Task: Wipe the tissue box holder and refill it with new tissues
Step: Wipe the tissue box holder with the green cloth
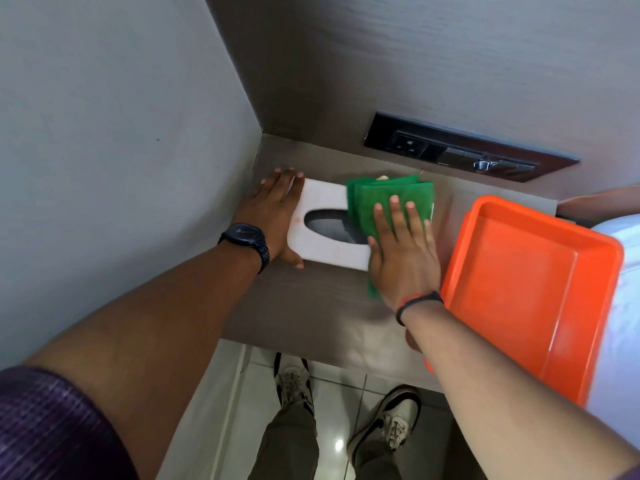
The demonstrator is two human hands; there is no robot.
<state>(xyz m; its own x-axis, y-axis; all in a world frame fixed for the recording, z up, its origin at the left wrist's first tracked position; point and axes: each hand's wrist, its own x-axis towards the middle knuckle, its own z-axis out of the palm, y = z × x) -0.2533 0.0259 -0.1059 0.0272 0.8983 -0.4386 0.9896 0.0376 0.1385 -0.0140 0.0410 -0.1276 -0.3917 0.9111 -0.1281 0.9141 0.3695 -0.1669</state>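
A white tissue box holder [322, 202] with a dark oval slot lies flat on the brown wooden shelf [311, 303], close to the left wall. My left hand [273, 216] grips its left end, fingers along the far edge and thumb at the near edge. My right hand [401, 251] lies flat on a folded green cloth [391, 195], pressing it onto the holder's right end and part of the slot. No tissues show in the slot.
An orange plastic tray [526, 282] sits at the right of the shelf, touching my right wrist. A black socket and switch panel [464, 147] is set in the back wall. The grey wall [121, 133] bounds the left. Tiled floor and my shoes lie below.
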